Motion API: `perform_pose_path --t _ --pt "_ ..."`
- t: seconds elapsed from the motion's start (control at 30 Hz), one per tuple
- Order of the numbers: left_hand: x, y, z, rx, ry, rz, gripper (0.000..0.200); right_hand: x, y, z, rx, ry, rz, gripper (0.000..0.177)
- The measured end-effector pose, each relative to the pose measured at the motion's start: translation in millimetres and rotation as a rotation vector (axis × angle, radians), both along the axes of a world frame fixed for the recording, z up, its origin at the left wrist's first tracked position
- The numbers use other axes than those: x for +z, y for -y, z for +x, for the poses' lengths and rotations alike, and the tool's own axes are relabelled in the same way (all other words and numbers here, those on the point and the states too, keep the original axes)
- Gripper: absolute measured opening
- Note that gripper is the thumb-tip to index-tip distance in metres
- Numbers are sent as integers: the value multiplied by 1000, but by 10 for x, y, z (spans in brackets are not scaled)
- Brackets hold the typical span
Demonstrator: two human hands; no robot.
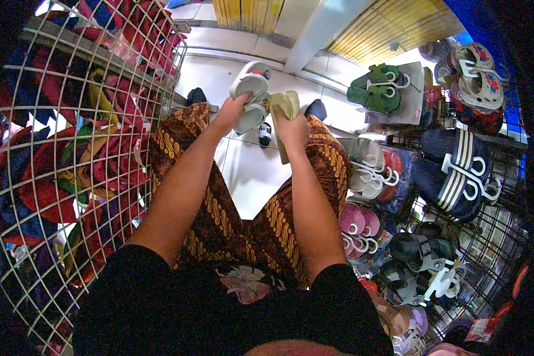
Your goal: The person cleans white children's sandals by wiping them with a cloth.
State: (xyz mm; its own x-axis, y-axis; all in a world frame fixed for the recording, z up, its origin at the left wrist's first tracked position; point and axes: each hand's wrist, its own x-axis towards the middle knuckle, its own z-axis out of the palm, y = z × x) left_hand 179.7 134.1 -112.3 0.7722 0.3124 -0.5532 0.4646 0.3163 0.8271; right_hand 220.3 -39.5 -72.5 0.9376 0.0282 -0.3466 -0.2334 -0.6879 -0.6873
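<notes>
A pair of pale grey sandals (250, 117) is in my left hand (231, 115), whose fingers are closed around them. One sandal points up and away, the other sits lower, toward my right hand (293, 132). That right hand grips a khaki cloth (286, 102), bunched at the top and hanging down below the fingers. The cloth's edge comes right up to the sandals. Between my knees, beneath both hands, a small black-and-white item (265, 134) shows against the floor.
A white wire grid (65, 154) with colourful cloth goods behind it stands at left. Along the right, a dark wire rack (480, 249) carries hanging footwear, including green sandals (385, 89), navy striped slides (457, 175) and pink sandals (359, 221). White floor tiles (249, 184) lie below.
</notes>
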Motion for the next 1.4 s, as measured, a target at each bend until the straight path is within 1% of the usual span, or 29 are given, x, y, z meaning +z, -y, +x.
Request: perform_pose_path --t 0.07,0.1,0.2,0.3,0.37,0.4,0.47,0.57,0.6,0.67,0.7,0.77,0.8,0.87,0.9,0.97,1.0,1.03,1.07,1.1,1.13,1.17,1.2,1.23,1.27,1.3,1.33,1.37,1.4 --pt "102 28 -1 102 -49 -30 48 8 -7 15 54 -53 -127 64" --pt "184 52 5 152 -73 -45 48 0 -8 14 65 -40 -115 65" --pt "-21 -37 30 40 -95 20 49 -35 4 -17 74 -5 -98 66" --pt "-103 -55 31 45 -40 5 49 -53 8 -3 63 35 -100 66" --pt "205 21 4 104 -48 26 49 -116 5 4 53 62 -71 65" --pt "318 51 -7 135 -53 35 49 -137 12 4 90 48 -55 65" --pt "243 37 -18 133 -32 112 50 -180 35 16 163 20 -21 65" --pt "37 -23 27 71 -92 108 51 -151 4 21 50 42 -116 67" --pt "10 -35 46 39 -126 87 52 -153 13 24 35 30 -70 67" --pt "-48 -36 23 29 -34 72 52 -153 33 35 10 9 19 69" --pt "-31 -28 11 29 11 63 53 -112 22 38 32 -31 -3 68" --pt "1 -28 6 105 -49 135 51 -30 -12 43 80 -110 -48 66" --pt "29 -25 7 144 -79 171 50 -52 -13 32 86 -69 -58 65" --pt "87 -11 19 194 -115 -72 50 -151 3 3 93 13 -74 62" --pt "99 -14 24 218 -132 -193 50 -217 18 29 30 40 -68 61" --pt "-94 -33 -64 -159 34 222 50 -346 53 110 -94 92 -55 60" --pt "-97 -29 -92 -347 116 428 51 -353 54 112 -78 105 -29 60" --pt "-109 7 -32 -136 4 9 51 -359 60 111 -63 118 -4 60" --pt "-113 -2 -15 -59 -35 0 50 -365 73 110 -49 131 20 60" --pt "-85 -7 4 19 -73 -9 49 -272 56 94 -7 41 -83 60" --pt "-88 -16 21 97 -112 -17 48 -190 28 54 19 35 -86 60" --pt "-170 -71 44 174 -139 -186 49 -119 -3 0 43 27 -88 60" --pt "-227 -87 29 73 -89 -86 50 -90 -15 -30 67 19 -89 60" --pt "-285 -99 6 -28 -41 14 51 -153 -8 13 38 0 -136 64" --pt "-341 -108 -7 -127 10 113 52 -186 14 31 -13 -32 -65 65" --pt "-123 -19 -83 -164 73 167 52 -211 36 51 -63 -63 5 67" --pt "-113 6 -79 -158 51 173 51 -253 50 72 -112 -92 76 68" --pt "-101 20 -72 -152 28 178 51 -346 50 103 -126 -125 32 69" --pt "-62 33 -62 -148 5 184 50 -339 45 99 -56 -89 -23 68"
